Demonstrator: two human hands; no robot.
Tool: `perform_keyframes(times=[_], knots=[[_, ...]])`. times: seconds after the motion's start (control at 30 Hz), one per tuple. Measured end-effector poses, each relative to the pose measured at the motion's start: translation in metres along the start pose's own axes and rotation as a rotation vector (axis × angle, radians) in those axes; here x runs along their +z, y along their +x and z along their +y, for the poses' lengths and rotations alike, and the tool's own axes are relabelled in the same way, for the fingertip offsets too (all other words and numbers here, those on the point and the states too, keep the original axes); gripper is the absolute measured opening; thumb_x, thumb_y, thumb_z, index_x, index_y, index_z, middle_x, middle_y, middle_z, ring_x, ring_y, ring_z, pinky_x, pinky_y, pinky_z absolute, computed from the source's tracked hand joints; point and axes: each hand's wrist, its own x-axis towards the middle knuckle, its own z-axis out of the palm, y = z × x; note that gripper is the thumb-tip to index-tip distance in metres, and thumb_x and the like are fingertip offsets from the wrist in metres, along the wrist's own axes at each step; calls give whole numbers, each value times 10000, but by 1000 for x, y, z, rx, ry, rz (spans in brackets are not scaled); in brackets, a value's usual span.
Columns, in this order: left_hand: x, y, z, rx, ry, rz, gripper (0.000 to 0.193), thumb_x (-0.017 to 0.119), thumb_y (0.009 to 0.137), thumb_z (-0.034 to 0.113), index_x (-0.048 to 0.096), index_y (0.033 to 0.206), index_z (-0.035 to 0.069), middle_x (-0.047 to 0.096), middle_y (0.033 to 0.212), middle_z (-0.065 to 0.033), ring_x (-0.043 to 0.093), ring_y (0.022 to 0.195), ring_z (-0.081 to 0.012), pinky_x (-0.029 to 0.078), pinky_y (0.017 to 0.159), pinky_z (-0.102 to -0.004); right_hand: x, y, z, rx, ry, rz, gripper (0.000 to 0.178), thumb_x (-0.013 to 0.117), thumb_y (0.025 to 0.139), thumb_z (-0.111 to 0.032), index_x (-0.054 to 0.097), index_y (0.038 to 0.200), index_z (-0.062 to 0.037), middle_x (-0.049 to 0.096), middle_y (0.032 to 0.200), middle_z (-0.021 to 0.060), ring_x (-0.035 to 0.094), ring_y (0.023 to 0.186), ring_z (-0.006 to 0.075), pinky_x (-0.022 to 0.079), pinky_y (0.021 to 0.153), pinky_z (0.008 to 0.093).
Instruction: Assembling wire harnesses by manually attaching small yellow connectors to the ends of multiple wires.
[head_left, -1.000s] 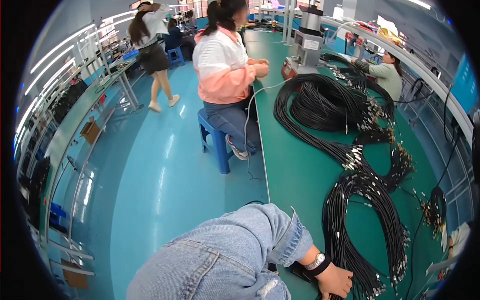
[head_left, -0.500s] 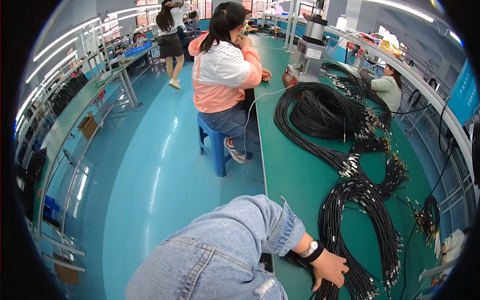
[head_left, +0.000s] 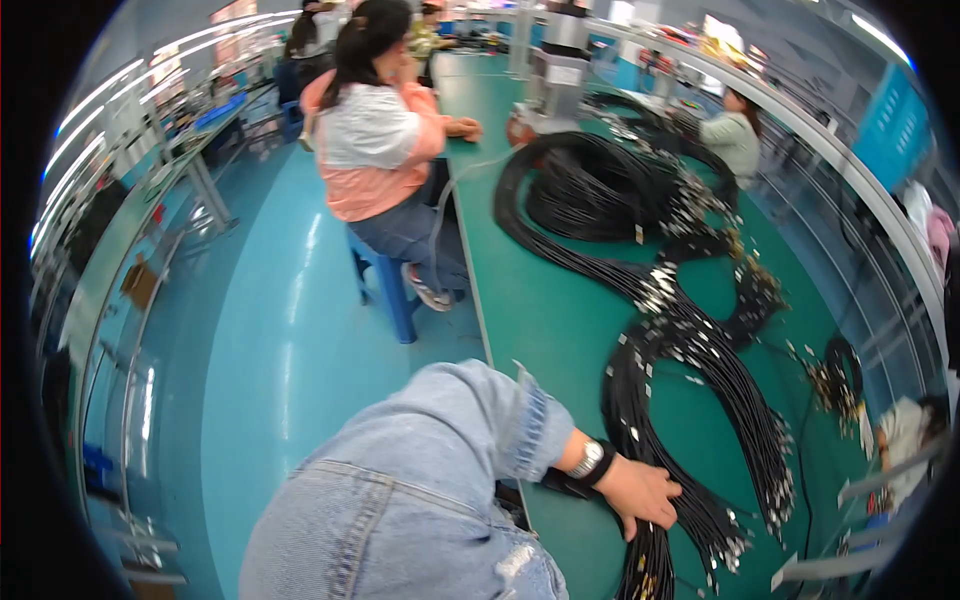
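My left hand [head_left: 642,493], with a watch and a dark band at the wrist, lies palm down on a thick bundle of black cables [head_left: 618,385] on the green table. Its fingers are spread over the strands, and the thumb points toward me. The bundle bends in an arch, and its two legs of cable ends point toward the near side, with small white tags and metal tips. Beyond it, a large coil of black cables [head_left: 585,190] runs into a bunch with pale connectors [head_left: 657,288]. My right hand is out of view.
A grey machine [head_left: 558,85] stands on the green table [head_left: 535,360]. At its left edge a person [head_left: 370,130] sits on a blue stool [head_left: 388,305]. Another person [head_left: 733,135] is at the far right. A small cable coil [head_left: 842,375] lies near the right edge.
The whole view has shifted, so the table and people appear farther left and higher. My left hand stays on the cable bundle with fingers spread.
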Motion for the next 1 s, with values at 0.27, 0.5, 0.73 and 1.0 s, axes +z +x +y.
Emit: perform_keyframes(times=[0.27, 0.5, 0.73, 1.0], knots=[[-34, -1, 2, -123, 50, -231, 573, 575, 763, 489, 475, 1173, 103, 449, 1283, -19, 470, 953, -250, 414, 761, -391, 21, 13, 3, -126, 377, 121, 81, 595, 808, -40, 600, 852, 27, 611, 840, 122, 573, 794, 236, 448, 744, 318], [-34, 36, 18, -8, 67, -137, 469, 589, 797, 435, 560, 1101, 79, 530, 1206, -41, 477, 995, -244, 417, 772, -390, -12, 4, 10, 99, 950, 20, 122, 576, 847, -74, 626, 877, 33, 630, 891, 110, 578, 875, 201, 444, 815, 308], [-21, 98, 31, 7, -105, -190, 299, 634, 794, 293, 588, 973, 59, 597, 949, -66, 549, 929, -258, 450, 727, -363, -48, -13, 16, 176, 968, 8, 154, 558, 858, -101, 622, 873, 39, 621, 886, 100, 572, 851, 170, 432, 781, 276], [39, 162, 38, -37, -200, -118, 195, 649, 774, 187, 578, 863, 28, 579, 828, -121, 587, 769, -316, 469, 650, -406, -82, -6, 47, 359, 853, 184, 164, 562, 873, -126, 624, 908, 22, 619, 884, 67, 569, 832, 133, 440, 764, 260]])
